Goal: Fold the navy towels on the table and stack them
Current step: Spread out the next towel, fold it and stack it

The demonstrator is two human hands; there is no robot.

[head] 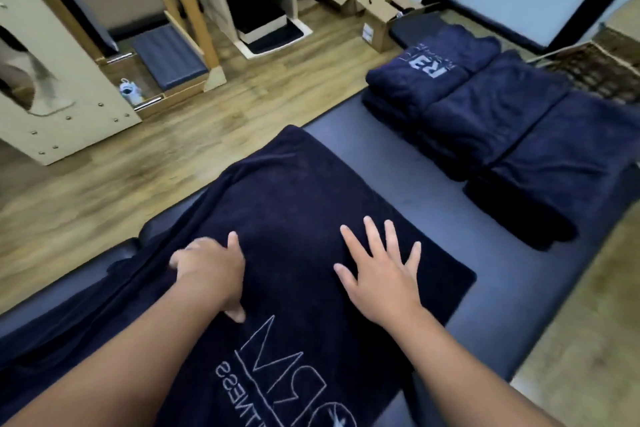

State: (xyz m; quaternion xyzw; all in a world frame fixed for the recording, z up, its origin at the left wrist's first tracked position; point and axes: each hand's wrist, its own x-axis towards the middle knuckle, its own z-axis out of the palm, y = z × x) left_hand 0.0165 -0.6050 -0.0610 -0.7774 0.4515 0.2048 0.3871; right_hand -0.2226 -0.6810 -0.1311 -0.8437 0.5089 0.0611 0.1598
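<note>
1. Spread flat on the padded table [346, 149]: navy towel [294, 191], soft, limp, likely light.
2. Pressed on it: right hand [377, 274], fingers splayed; left hand [207, 267] blurred, grip unclear.
3. Stacked beyond: folded towels [485, 114].
4. Best taken by the far corners.

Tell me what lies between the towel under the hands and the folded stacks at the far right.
In the head view, only a bare strip of the dark padded table lies between the spread towel and the folded stacks; nothing sits on it.
</note>
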